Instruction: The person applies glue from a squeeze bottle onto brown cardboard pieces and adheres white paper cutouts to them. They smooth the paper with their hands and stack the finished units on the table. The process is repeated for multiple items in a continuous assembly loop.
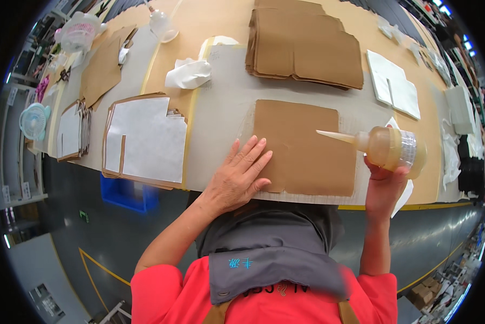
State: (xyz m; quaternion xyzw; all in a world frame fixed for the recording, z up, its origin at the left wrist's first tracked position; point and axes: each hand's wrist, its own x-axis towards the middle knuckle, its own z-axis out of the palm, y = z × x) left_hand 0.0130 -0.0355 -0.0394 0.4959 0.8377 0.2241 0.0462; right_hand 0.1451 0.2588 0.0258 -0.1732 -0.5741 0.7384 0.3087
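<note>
A brown flat panel (302, 146), leather-like, lies on the grey tabletop right in front of me. My left hand (239, 175) rests flat with its fingers spread over the panel's left edge. In my right hand (385, 181) is a squeeze bottle (391, 148) of amber liquid, tipped on its side. Its long pointed nozzle aims left, over the upper right part of the panel. Whether the nozzle tip touches the panel, I cannot tell. Beyond the panel stands a stack of brown panels (304, 51) with a slit in the near edge.
To the left sits a stack of white-topped panels (145, 143), with a smaller stack (72, 132) farther left. Crumpled white paper (189, 74) lies behind them. A white slit piece (393, 83) is at the right. A blue crate (128, 194) stands on the floor below the table's left front edge.
</note>
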